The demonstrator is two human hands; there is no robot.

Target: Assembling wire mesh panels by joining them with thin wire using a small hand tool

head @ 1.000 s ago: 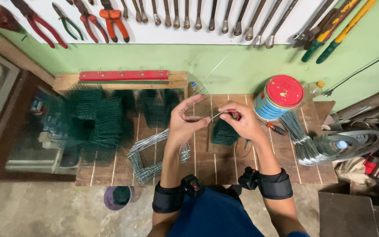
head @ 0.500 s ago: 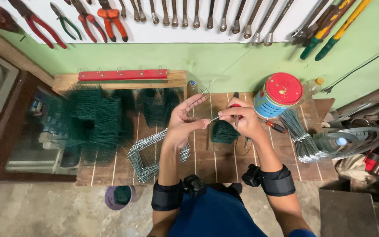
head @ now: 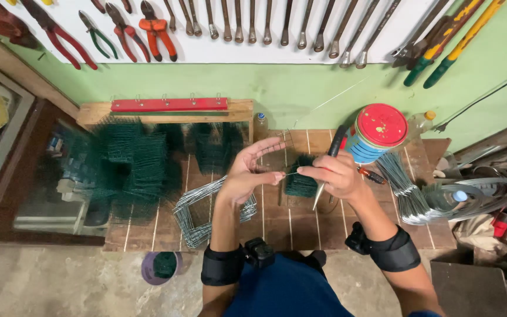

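This is a workshop. A wooden bench (head: 277, 220) stands against a green wall. Above the bench, a white board (head: 253, 50) carries rows of hanging pliers (head: 154, 29) and wrenches (head: 289, 23). On the bench lie stacks of green mesh (head: 130, 158), bent wire frames (head: 200, 208), and, at its right end, wire bundles (head: 406, 191) beside a red-lidded tin (head: 379, 132).

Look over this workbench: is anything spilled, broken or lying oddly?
Nothing stands out. The hands, left and right, pinch a thin wire between them; the wire frames and green mesh pieces lie piled loosely on the bench.
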